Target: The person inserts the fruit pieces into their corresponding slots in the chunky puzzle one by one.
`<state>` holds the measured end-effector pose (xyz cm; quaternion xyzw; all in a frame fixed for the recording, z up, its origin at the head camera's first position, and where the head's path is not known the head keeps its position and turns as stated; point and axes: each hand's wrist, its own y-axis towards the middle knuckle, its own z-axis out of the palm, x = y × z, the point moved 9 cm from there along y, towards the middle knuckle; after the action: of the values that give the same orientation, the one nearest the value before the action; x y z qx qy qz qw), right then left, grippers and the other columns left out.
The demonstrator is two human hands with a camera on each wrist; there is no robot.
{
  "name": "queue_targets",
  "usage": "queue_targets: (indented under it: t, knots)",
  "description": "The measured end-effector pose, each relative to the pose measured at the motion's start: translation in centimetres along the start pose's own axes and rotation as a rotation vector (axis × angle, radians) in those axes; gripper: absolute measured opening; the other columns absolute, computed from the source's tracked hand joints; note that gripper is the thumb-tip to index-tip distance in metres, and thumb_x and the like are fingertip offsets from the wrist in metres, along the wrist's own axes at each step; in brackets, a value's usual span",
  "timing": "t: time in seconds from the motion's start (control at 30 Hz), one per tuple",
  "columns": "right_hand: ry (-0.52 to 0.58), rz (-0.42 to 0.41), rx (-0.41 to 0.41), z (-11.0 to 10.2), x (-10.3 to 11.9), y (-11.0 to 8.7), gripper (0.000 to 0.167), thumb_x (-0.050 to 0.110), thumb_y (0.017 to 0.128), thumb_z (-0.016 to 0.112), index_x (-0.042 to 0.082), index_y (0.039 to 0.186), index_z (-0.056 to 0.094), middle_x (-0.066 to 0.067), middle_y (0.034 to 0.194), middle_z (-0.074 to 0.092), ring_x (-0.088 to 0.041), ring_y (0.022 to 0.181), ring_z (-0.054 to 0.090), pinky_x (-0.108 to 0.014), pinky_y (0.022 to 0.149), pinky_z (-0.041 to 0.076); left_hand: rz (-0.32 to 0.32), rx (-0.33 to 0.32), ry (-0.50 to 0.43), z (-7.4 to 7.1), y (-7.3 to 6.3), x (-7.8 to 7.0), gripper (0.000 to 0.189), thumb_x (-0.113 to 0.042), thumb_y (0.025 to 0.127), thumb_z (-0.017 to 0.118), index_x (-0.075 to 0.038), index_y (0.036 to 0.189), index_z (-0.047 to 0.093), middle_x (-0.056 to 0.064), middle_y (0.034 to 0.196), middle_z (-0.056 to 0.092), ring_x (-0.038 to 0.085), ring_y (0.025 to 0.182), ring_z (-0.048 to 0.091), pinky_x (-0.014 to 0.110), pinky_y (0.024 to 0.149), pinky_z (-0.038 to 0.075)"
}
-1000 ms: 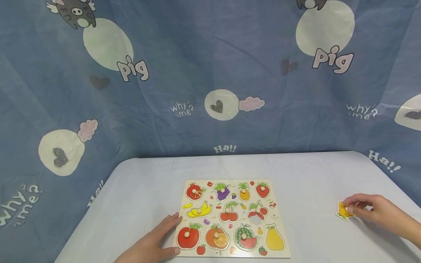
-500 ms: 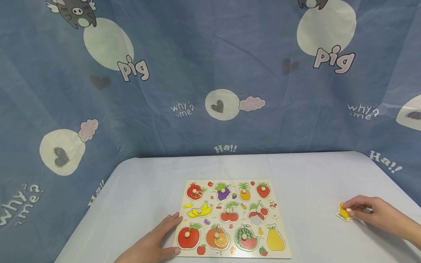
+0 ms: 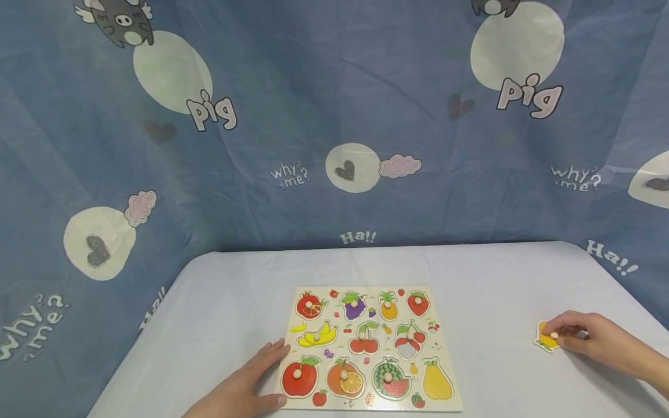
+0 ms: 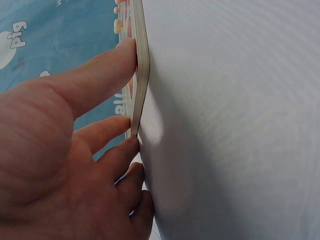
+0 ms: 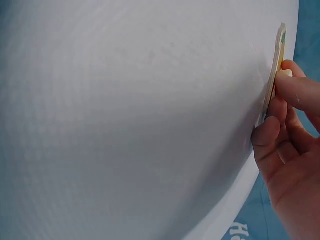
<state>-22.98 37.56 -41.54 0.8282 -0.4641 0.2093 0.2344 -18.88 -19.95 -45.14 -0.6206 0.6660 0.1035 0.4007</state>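
Note:
A wooden fruit puzzle board (image 3: 326, 400) lies on the table, with knobbed pieces in most of its shapes. At the lower right of the board, the yellow pear shape (image 3: 438, 380) shows no knob. My left hand (image 3: 243, 377) touches the board's left edge, fingers spread and fairly straight; the left wrist view shows the thumb (image 4: 100, 75) against the board. Far to the right, my right hand (image 3: 601, 342) pinches a yellow puzzle piece (image 3: 546, 337) with green leaves by its pale knob (image 5: 287, 73). The fingers hide part of that piece.
A white cloth covers the table (image 3: 496, 302). Behind it hangs a blue curtain (image 3: 292, 116) printed with pigs, hearts and words. A stretch of white cloth lies between the board and my right hand.
My right fingers have shifted slightly at the yellow piece, leaving its knob a bit more visible. The left hand and the board have not visibly moved.

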Motion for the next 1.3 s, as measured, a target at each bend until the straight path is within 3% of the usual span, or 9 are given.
queue_targets:
  t: [0.33, 0.57, 0.7, 0.83, 1.3]
  knots:
    - [-0.061, 0.099, 0.03, 0.1, -0.3, 0.0, 0.018, -0.006, 0.082, 0.073, 0.009, 0.092, 0.069, 0.019, 0.093, 0.065, 0.004, 0.076, 0.053, -0.019, 0.06, 0.048, 0.009, -0.002, 0.013, -0.1, 0.0, -0.1, 0.092, -0.04, 0.072, 0.085, -0.028, 0.151, 0.04, 0.01, 0.158, 0.029, 0.04, 0.14, 0.028, 0.063, 0.101, 0.04]
    - [-0.092, 0.188, 0.058, 0.4, -0.2, -0.2, 0.016, -0.004, 0.084, 0.072, 0.007, 0.095, 0.068, 0.007, 0.093, 0.066, 0.004, 0.075, 0.051, -0.021, 0.061, 0.049, 0.009, 0.004, 0.009, -0.1, 0.0, -0.1, 0.092, -0.04, 0.072, 0.085, -0.028, 0.151, 0.039, 0.01, 0.158, 0.028, 0.039, 0.139, 0.028, 0.063, 0.101, 0.039]
    - [-0.096, 0.171, 0.042, 0.5, 0.0, -0.5, 0.016, -0.003, 0.084, 0.073, 0.009, 0.094, 0.069, 0.015, 0.092, 0.064, 0.005, 0.074, 0.05, -0.021, 0.061, 0.048, 0.005, 0.001, 0.013, -0.1, 0.1, 0.0, 0.093, -0.04, 0.071, 0.085, -0.029, 0.151, 0.039, 0.011, 0.158, 0.029, 0.04, 0.139, 0.028, 0.063, 0.099, 0.041]
    - [-0.098, 0.172, 0.035, 0.7, 0.2, -0.6, 0.016, -0.001, 0.084, 0.073, 0.01, 0.094, 0.069, 0.013, 0.092, 0.065, 0.004, 0.074, 0.051, -0.022, 0.06, 0.048, 0.005, -0.001, 0.016, -0.1, 0.1, 0.0, 0.093, -0.04, 0.071, 0.085, -0.029, 0.15, 0.04, 0.011, 0.158, 0.029, 0.04, 0.138, 0.029, 0.062, 0.098, 0.042]
    - [-0.15, 0.345, 0.017, 0.9, 0.6, -0.8, 0.018, 0.004, 0.082, 0.075, 0.013, 0.097, 0.069, 0.001, 0.096, 0.067, 0.001, 0.072, 0.05, -0.024, 0.058, 0.045, 0.021, 0.019, -0.013, 0.0, 0.0, -0.2, 0.093, -0.041, 0.072, 0.084, -0.025, 0.152, 0.038, 0.012, 0.158, 0.028, 0.04, 0.139, 0.027, 0.064, 0.101, 0.038]
